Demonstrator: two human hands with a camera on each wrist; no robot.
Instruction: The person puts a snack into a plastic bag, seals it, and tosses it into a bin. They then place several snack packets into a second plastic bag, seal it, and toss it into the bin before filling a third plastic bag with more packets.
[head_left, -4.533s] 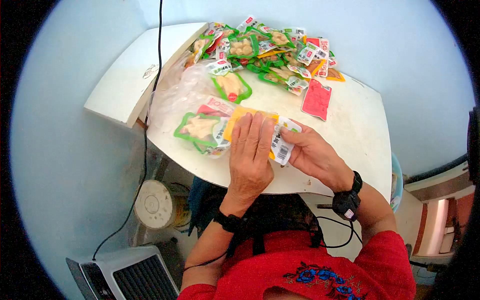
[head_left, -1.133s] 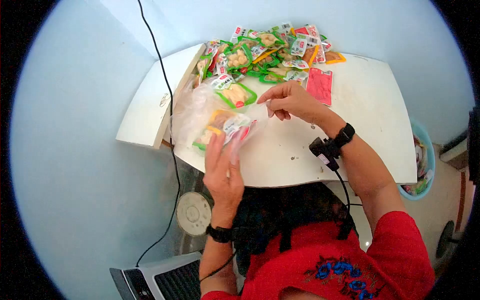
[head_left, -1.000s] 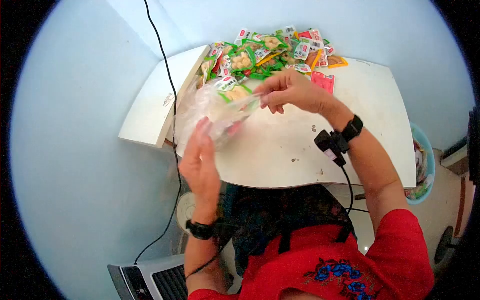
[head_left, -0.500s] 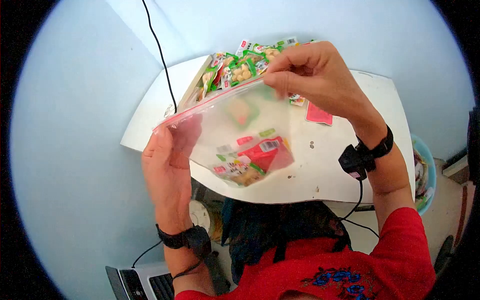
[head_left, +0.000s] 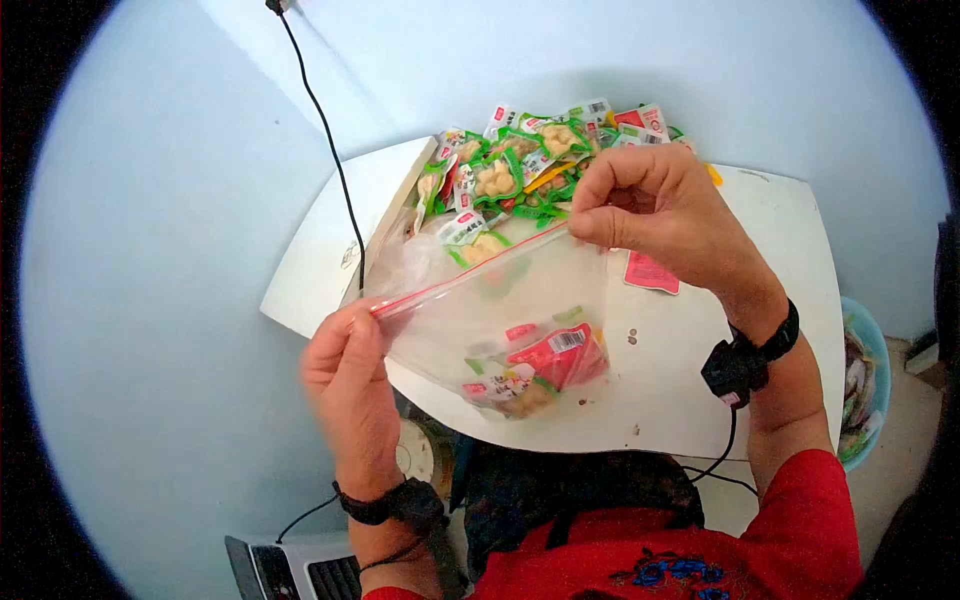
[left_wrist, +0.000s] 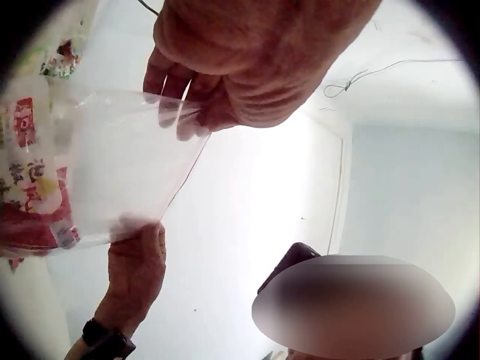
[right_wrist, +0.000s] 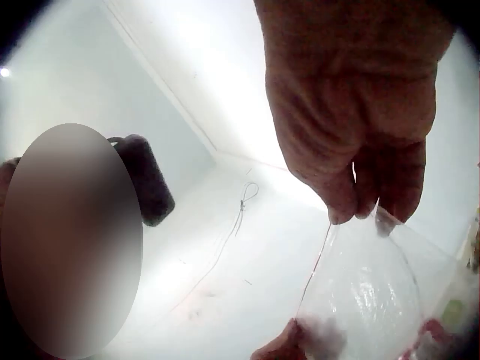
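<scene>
Between both hands hangs a clear zip-lock bag (head_left: 500, 310) with a red zip strip along its top edge. My left hand (head_left: 350, 375) pinches the strip's left end. The right hand (head_left: 660, 205) pinches the other end, held higher, so the edge slants up to the right. At the bag's bottom lie a red snack packet (head_left: 560, 355) and a green-edged snack packet (head_left: 515, 390), seen through the plastic. In the left wrist view, the left fingers (left_wrist: 180, 112) show through the film. In the right wrist view, the right thumb and fingers (right_wrist: 367, 202) hold the bag's corner.
A heap of snack packets (head_left: 500, 175) lies at the back of the white table (head_left: 730, 370). A red packet (head_left: 652, 272) lies beneath the right hand. Clear plastic bags (head_left: 400, 262) sit at the left beside a white board (head_left: 330, 235). A blue basket (head_left: 875, 400) stands on the right.
The yellow-edged packet went from the hands into the bag. Then the bag was lifted off the table, and the left hand moved from its side to the zip strip's left end.
</scene>
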